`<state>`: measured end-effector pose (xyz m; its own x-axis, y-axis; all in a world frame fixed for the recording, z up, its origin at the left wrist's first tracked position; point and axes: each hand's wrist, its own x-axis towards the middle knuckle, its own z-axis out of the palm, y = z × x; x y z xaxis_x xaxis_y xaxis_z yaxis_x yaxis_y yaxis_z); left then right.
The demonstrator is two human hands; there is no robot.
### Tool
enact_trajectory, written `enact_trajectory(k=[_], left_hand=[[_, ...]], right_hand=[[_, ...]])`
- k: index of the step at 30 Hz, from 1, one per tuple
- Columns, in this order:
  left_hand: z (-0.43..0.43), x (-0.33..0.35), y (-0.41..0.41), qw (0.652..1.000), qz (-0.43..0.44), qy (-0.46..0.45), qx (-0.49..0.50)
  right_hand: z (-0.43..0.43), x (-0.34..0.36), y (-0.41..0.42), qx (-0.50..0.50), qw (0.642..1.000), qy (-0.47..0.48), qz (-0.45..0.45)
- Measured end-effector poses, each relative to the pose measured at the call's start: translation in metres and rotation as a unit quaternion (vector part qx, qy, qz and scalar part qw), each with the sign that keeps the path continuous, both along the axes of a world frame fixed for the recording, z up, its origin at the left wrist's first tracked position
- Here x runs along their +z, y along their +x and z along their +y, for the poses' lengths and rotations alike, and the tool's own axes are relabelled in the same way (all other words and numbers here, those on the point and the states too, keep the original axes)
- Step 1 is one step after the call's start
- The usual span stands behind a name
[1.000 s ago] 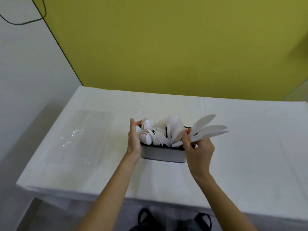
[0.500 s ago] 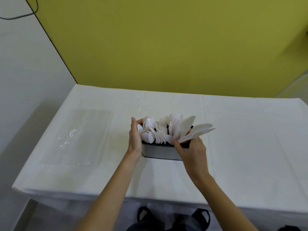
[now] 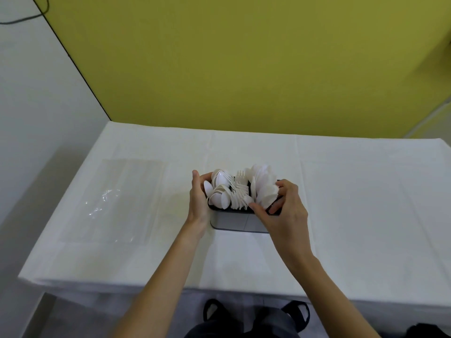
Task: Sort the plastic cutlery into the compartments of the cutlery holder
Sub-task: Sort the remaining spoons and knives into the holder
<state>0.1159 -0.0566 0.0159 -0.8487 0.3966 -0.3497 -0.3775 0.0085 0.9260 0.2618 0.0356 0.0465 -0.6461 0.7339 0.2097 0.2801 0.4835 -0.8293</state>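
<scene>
Knives (image 3: 264, 191) now sit in the cutlery holder (image 3: 234, 222)'s right compartment, right hand (image 3: 288, 212) pinching them, left hand (image 3: 198, 203) gripping its end; release gently.

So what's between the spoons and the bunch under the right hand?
White forks, tines up, in the holder's middle, between the spoons and the right hand's bunch; head view shows it.

Single head camera — looks forward and down, near the table (image 3: 353, 196).
</scene>
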Motion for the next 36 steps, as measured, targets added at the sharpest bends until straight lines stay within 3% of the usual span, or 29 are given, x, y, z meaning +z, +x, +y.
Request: enact_trajectory(k=[3, 8, 13, 18, 27, 36], left_hand=[[-0.001, 0.003, 0.0, 1.0, -0.004, 0.001, -0.005], [-0.005, 0.002, 0.002, 1.0, 0.002, 0.003, -0.009], [-0.005, 0.002, 0.001, 1.0, -0.002, 0.008, -0.018], [-0.007, -0.002, -0.001, 0.999, -0.017, 0.012, -0.039], [-0.005, -0.001, -0.001, 1.0, -0.017, 0.017, -0.009], [-0.006, -0.001, 0.001, 1.0, -0.017, 0.025, -0.004]], right_hand=[[0.004, 0.008, 0.004, 0.004, 0.999, 0.033, -0.005], [0.011, 0.018, 0.006, 0.068, 0.976, 0.204, 0.032], [0.013, 0.018, -0.014, 0.209, 0.93, 0.301, 0.033], [0.017, 0.029, -0.04, 0.31, 0.852, 0.42, -0.032], [0.029, 0.013, -0.014, 0.236, 0.884, 0.403, 0.027], [0.011, -0.001, -0.005, 0.218, 0.885, 0.409, -0.048]])
